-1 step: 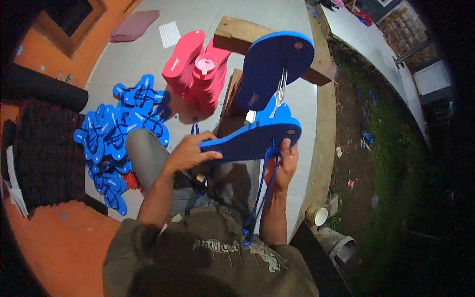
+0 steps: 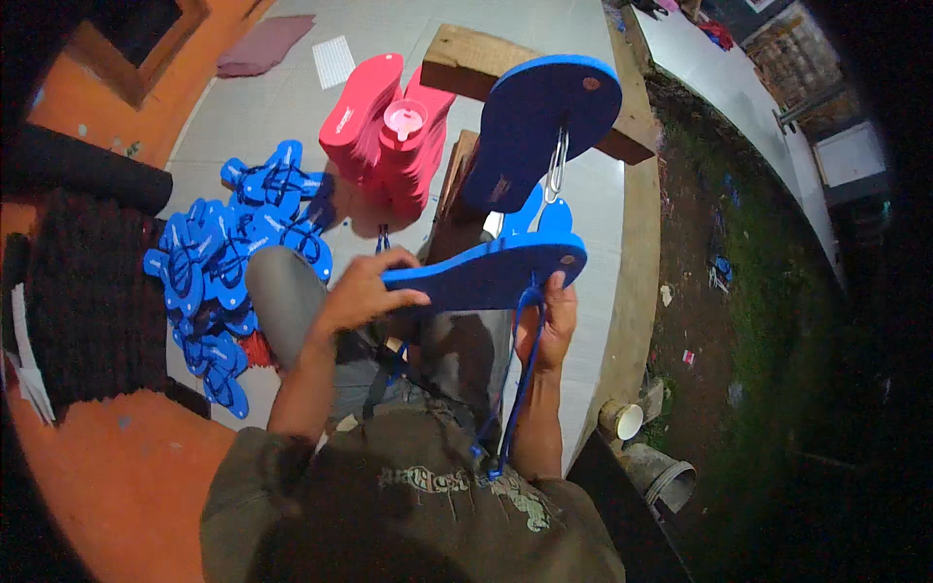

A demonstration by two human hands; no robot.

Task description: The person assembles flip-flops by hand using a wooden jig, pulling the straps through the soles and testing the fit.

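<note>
A dark blue flip-flop sole (image 2: 476,284) with a bright blue edge is held level between my two hands. My left hand (image 2: 364,290) grips one end, its thumb apart from the fingers. At the other end my right hand (image 2: 551,325) has its thumb on the sole, beside the spot where a blue strap (image 2: 522,364) comes through. The strap's loose ends dangle toward my shirt. Just beyond, another dark blue sole (image 2: 544,121) is propped at a wooden beam, with a looped metal wire (image 2: 557,167) sticking out of it. Part of another blue sole (image 2: 554,219) shows behind the held one.
A heap of blue flip-flops (image 2: 209,257) lies on the tiled floor at left. Farther off stand stacked pink soles (image 2: 362,112) with a pink cup (image 2: 404,119) on top. The wooden beam (image 2: 471,60) crosses ahead. At right, a ledge (image 2: 632,291) borders dirt and grass.
The held sole and both hands have shifted slightly left. The strap's dangling ends have swung a little to the right. More of the blue sole behind shows.
</note>
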